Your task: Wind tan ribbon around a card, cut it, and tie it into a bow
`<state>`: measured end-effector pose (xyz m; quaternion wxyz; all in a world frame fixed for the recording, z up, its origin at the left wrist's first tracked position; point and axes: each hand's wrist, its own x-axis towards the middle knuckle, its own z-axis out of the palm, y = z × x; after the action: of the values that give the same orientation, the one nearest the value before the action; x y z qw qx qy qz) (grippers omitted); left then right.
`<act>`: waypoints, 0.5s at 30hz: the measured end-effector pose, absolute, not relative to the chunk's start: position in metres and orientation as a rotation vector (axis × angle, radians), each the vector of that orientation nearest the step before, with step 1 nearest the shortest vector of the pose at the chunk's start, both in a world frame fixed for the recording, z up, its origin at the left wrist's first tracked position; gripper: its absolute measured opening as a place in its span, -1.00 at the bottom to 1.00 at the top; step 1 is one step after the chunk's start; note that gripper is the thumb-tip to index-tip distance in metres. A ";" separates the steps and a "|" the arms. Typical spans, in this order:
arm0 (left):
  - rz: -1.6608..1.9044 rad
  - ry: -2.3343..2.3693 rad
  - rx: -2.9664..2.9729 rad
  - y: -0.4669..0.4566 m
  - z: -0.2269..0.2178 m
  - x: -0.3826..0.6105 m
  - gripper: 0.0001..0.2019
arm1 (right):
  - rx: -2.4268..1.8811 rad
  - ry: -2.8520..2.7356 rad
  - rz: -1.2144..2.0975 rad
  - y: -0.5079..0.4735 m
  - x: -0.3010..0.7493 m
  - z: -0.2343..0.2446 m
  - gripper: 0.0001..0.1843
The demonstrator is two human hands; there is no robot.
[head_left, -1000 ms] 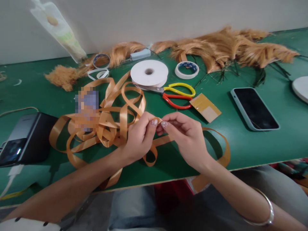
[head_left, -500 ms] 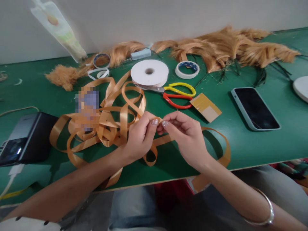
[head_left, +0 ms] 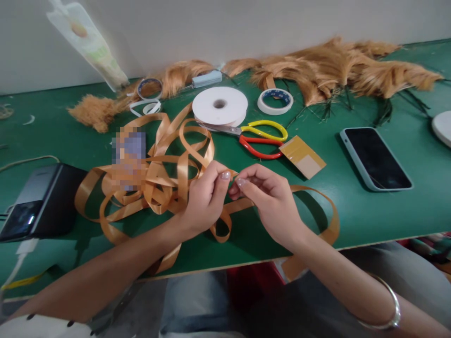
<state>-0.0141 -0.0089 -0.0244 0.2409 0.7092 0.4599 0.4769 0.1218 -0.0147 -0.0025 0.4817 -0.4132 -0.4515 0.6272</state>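
Both my hands meet above the near part of the green table, pinching a narrow folded bit of orange satin ribbon (head_left: pixel 230 172). My left hand (head_left: pixel 207 199) grips it between thumb and forefinger. Close beside it, my right hand (head_left: pixel 271 199) pinches the ribbon's end, its other fingers curled in. The rest of the ribbon lies in a loose heap of loops to the left. One length runs under my hands, curves round on the right and hangs over the table edge. Just beyond my hands are scissors (head_left: pixel 262 141) with one yellow and one red handle.
A white spool (head_left: pixel 220 105), a tape roll (head_left: pixel 275 102) and a yellow-brown card (head_left: pixel 303 157) lie beyond my hands. At right is a phone (head_left: pixel 375 158); at left, a black device (head_left: pixel 38 202) with cables. Brown fibre bunches (head_left: pixel 317 70) line the wall.
My hands stay almost in place. The fingertips have drawn slightly apart, with a little more of the ribbon showing between them.
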 end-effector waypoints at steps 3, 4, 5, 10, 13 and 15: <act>1.292 1.257 1.827 -0.008 -0.027 -0.014 -0.79 | -1.010 -1.068 1.552 -0.014 0.121 -0.004 -0.91; 1.291 1.251 1.786 -0.008 -0.028 -0.014 -0.79 | -1.012 -1.053 1.564 -0.013 0.121 -0.004 -0.91; 1.293 1.243 1.749 -0.007 -0.028 -0.013 -0.78 | -1.013 -1.036 1.576 -0.013 0.121 -0.004 -0.91; 1.333 1.179 1.609 -0.003 -0.027 -0.012 -0.77 | -1.016 -0.958 1.615 -0.011 0.123 -0.005 -0.92; 1.316 1.205 1.538 0.000 -0.027 -0.012 -0.75 | -1.018 -0.897 1.615 -0.008 0.125 -0.004 -0.92; 1.295 1.241 1.506 0.002 -0.027 -0.012 -0.74 | -1.012 -0.844 1.612 -0.005 0.127 -0.003 -0.92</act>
<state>-0.0116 0.0017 -0.0272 0.3893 0.5924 0.4880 0.5093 0.1274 -0.0050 -0.0032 0.5052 -0.4195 -0.3498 0.6682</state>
